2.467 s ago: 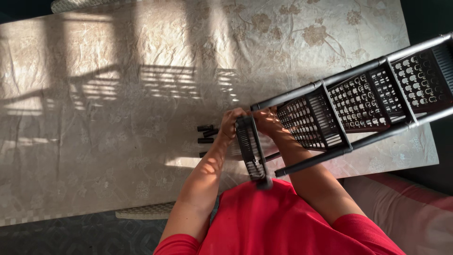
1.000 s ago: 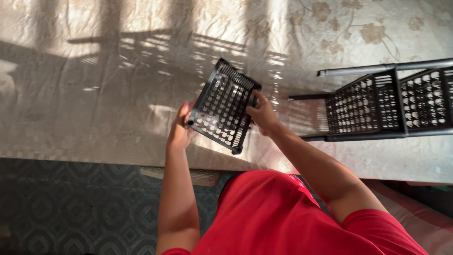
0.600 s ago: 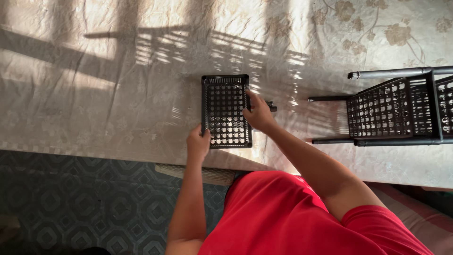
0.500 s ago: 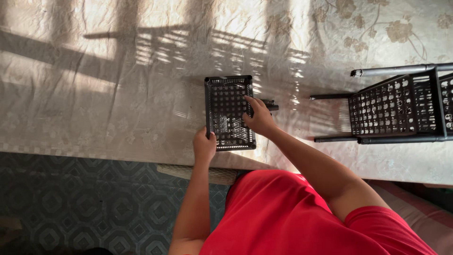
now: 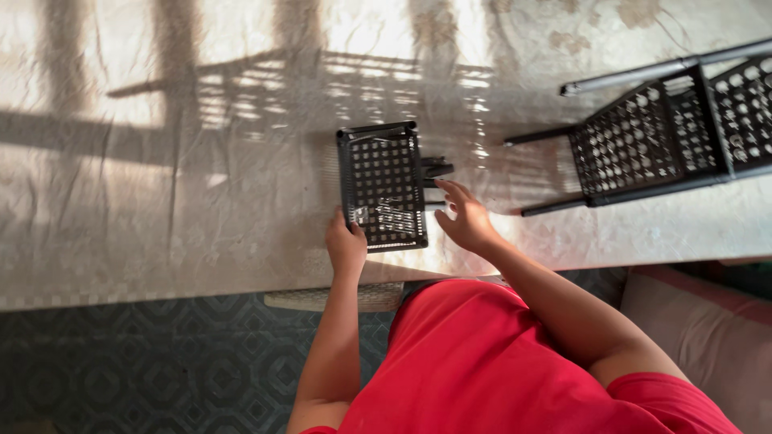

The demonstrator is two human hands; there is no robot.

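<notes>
Fingers (image 5: 445, 190) hover beside black basket (image 5: 382, 185), near small rods (image 5: 437, 169).

You had only one camera, worn on your head, and it looked almost straight down past your chest and arms. It faced the pale cloth (image 5: 161, 209) spread over the floor, which filled the upper part of the frame, with the dark patterned carpet (image 5: 145, 362) along the lower edge nearest you. The view sat at arm's length from the work: your left hand (image 5: 346, 245) and right hand (image 5: 465, 219) fell near the middle beside the black tray (image 5: 382, 185), while the black rack (image 5: 667, 133) ran out at the upper right edge. There was no second view to overlap with.
</notes>
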